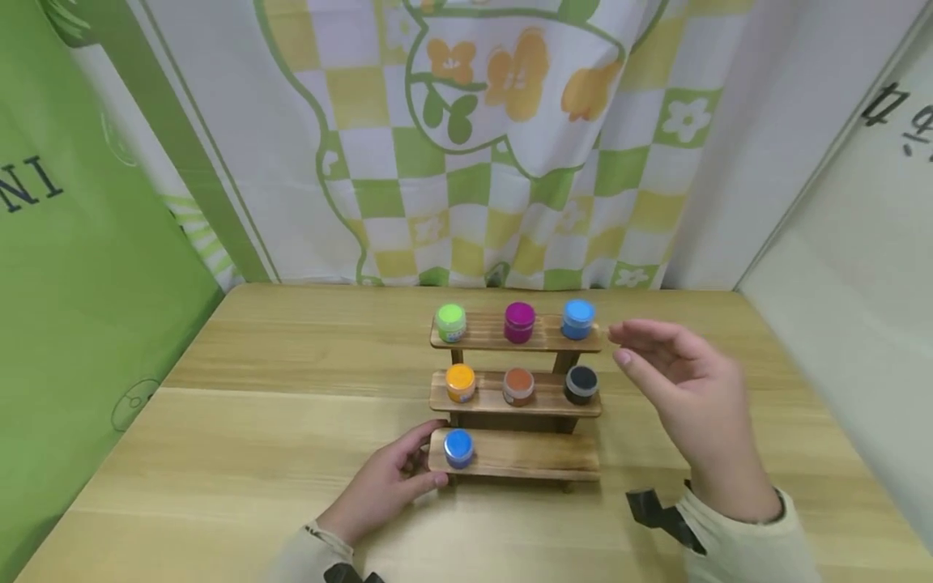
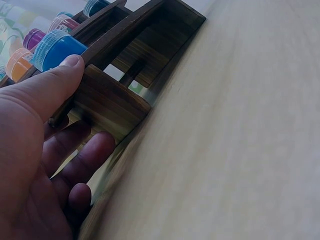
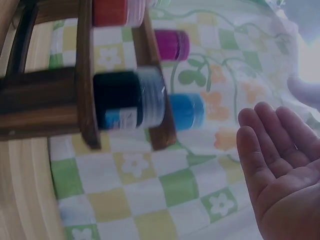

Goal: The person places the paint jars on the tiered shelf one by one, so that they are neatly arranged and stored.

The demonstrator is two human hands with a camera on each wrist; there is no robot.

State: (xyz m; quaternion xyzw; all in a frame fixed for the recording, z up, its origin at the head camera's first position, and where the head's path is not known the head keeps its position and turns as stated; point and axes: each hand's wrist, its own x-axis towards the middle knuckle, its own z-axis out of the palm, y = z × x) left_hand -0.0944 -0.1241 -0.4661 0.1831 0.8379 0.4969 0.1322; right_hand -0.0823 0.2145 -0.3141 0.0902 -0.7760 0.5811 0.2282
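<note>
A three-tier wooden display shelf [image 1: 525,455] stands on the table with small lidded paint jars on its steps. My left hand [image 1: 394,478] grips the left end of the lowest step, beside a blue jar [image 1: 458,448]; in the left wrist view the thumb [image 2: 72,65] lies by that jar's base. Raised to the right of the top step is my right hand [image 1: 688,389], fingers extended and holding nothing. Nearest to it are a light blue jar [image 1: 578,319] and, one step lower, a black jar [image 3: 125,100].
On the top step are also a green jar [image 1: 451,323] and a purple jar [image 1: 520,322]. The middle step bears an orange jar [image 1: 460,383] and a brown jar [image 1: 518,386]. Behind the wooden table [image 1: 306,340] hangs a checked curtain [image 1: 466,186].
</note>
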